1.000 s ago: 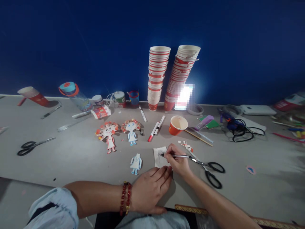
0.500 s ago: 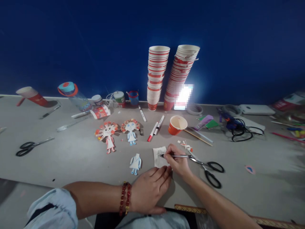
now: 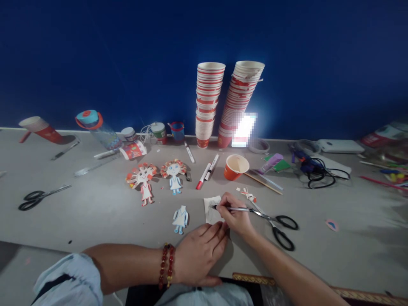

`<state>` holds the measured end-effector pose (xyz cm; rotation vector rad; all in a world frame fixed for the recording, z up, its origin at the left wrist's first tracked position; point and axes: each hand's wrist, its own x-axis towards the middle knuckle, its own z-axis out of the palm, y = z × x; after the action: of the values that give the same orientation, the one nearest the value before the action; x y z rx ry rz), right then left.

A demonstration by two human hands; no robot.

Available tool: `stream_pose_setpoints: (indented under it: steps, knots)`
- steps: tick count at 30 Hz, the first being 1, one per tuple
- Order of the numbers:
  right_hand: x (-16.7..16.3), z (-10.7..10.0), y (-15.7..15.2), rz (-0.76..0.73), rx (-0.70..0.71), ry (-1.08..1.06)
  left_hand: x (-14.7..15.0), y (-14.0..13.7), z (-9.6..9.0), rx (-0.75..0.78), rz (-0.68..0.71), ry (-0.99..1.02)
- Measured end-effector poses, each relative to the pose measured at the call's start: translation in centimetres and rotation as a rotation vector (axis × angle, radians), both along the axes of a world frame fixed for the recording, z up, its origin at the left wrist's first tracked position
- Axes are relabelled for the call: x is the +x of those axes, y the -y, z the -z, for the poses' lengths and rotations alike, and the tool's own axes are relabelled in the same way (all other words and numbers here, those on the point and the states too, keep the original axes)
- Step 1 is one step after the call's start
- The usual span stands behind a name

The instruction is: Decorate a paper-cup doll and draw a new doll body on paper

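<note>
In my right hand (image 3: 234,214) is a slim pen (image 3: 236,208), its tip on a small white piece of paper (image 3: 209,214) bearing faint dark lines. My left hand (image 3: 202,250) lies flat, fingers stretched out, with the fingertips on the paper's lower edge. A paper doll body (image 3: 180,219) with blue edging lies left of the paper. Farther back are two paper dolls, one with red edging (image 3: 146,191) and one with blue (image 3: 175,182). Black-handled scissors (image 3: 272,219) lie just right of my right hand, partly behind it.
Two tall stacks of paper cups (image 3: 208,106) stand against the blue wall beside a bright pixelated patch. An orange cup (image 3: 235,170), markers (image 3: 204,175) and paper scraps (image 3: 248,195) lie beyond my hands. More scissors (image 3: 41,196) are at left; a cabled tool (image 3: 310,165) is at right.
The pen tip has shifted very slightly over the paper. My left hand stays in place on the paper's edge, and the whole view has drifted a little.
</note>
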<state>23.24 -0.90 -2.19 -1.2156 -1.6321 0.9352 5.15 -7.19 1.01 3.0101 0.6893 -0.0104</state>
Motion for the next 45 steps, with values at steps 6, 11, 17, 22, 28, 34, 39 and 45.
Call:
stream_pose_setpoints:
  steps: [6,11,17,22,28,34,39,45]
  knots:
    - [-0.04,0.26,-0.10,0.001,0.013,0.052,-0.08,-0.12,-0.09,-0.007,0.006,0.002]
    - [-0.07,0.26,-0.17,-0.002,0.026,0.065,0.00,-0.03,-0.02,0.007,0.000,0.001]
    - [-0.11,0.06,-0.10,0.004,0.023,0.061,0.02,-0.04,-0.14,0.004,-0.001,0.004]
    - [-0.10,0.12,-0.12,0.003,0.032,0.068,0.01,-0.06,-0.17,0.004,-0.003,0.003]
    - [-0.10,0.14,-0.17,-0.004,0.015,0.070,0.06,-0.03,-0.04,0.009,0.001,0.007]
    - [-0.17,-0.10,-0.20,0.011,0.021,0.097,0.04,-0.11,-0.15,0.009,0.005,0.000]
    - [-0.16,-0.14,-0.22,0.006,0.025,0.097,0.03,-0.15,-0.19,0.002,0.003,0.000]
    - [-0.22,-0.10,-0.22,0.008,0.037,0.116,0.00,-0.14,-0.01,-0.012,0.006,0.005]
